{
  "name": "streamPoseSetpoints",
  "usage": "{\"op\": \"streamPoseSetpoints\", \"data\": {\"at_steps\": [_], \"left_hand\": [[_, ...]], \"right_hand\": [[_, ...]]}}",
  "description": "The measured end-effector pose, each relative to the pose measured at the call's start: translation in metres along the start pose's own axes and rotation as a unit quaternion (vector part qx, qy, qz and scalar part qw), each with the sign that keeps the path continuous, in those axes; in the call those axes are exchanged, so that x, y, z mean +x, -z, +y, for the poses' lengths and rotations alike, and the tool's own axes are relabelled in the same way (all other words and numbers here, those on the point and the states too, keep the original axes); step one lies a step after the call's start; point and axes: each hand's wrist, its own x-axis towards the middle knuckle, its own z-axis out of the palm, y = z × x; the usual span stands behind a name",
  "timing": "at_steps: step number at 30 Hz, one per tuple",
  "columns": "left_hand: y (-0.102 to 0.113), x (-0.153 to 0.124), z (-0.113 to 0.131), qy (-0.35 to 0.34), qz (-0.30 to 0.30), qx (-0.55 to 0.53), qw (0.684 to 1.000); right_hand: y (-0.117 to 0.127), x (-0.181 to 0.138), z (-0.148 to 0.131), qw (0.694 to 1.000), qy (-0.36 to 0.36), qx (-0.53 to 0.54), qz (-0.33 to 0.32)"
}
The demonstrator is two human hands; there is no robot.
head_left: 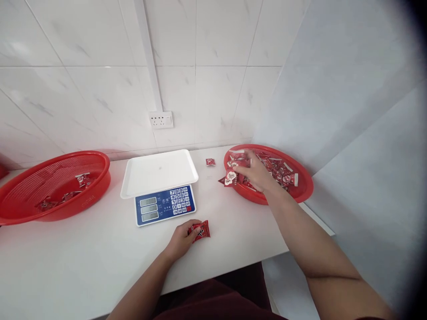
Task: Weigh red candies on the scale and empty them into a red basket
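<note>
My left hand (183, 240) is closed around a small red packet (203, 230) just above or on the white table, in front of the scale. Over the left rim of the right red basket (267, 200), my right hand (255, 171) grips a red packet with a white emblem (231, 178). Whether it holds more than one packet I cannot tell. Many similar red packets (287, 178) lie in that basket, partly hidden by my right hand. One small red packet (210, 162) lies alone on the table between the scale and the basket.
A digital scale (165, 205) with a white tray (158, 171) stands at the middle of the white table (230, 249). To its left is another red basket (96, 195) with several packets inside. A tiled wall with a socket (161, 120) rises behind; a grey panel (333, 111) borders the right.
</note>
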Motion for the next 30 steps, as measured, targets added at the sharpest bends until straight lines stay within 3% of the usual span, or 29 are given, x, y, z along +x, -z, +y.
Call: {"op": "streamPoseSetpoints", "data": {"at_steps": [3,6,10,13,15,18,22,26,30], "left_hand": [[0.001,0.000,0.002,-0.003,-0.001,0.001,1.000],[0.001,0.000,0.003,0.000,-0.002,0.005,1.000],[0.001,0.000,0.003,0.000,0.000,0.003,1.000],[0.001,-0.001,0.003,0.003,0.001,0.002,1.000],[0.001,-0.001,0.002,0.002,-0.002,-0.002,1.000],[0.000,0.000,0.000,-0.005,-0.003,-0.007,1.000],[-0.001,0.000,-0.001,-0.007,0.005,-0.005,1.000],[-0.002,-0.001,-0.003,-0.005,0.017,0.004,1.000],[-0.002,-0.001,-0.004,-0.003,0.016,0.003,1.000]], "right_hand": [[0.024,0.006,-0.007,0.995,0.054,-0.016,0.087],[0.049,0.012,-0.005,0.970,0.105,-0.143,0.167],[0.067,0.013,0.010,0.934,0.097,-0.302,0.162],[0.062,0.007,0.010,0.939,0.105,-0.275,0.179],[0.048,-0.001,0.004,0.957,0.110,-0.222,0.154],[0.017,-0.017,0.003,0.972,0.110,-0.201,0.039],[-0.029,-0.036,0.044,0.937,0.147,-0.304,-0.091],[-0.053,-0.045,0.100,0.925,0.076,-0.344,-0.139],[-0.047,-0.045,0.113,0.943,0.062,-0.297,-0.140]]}}
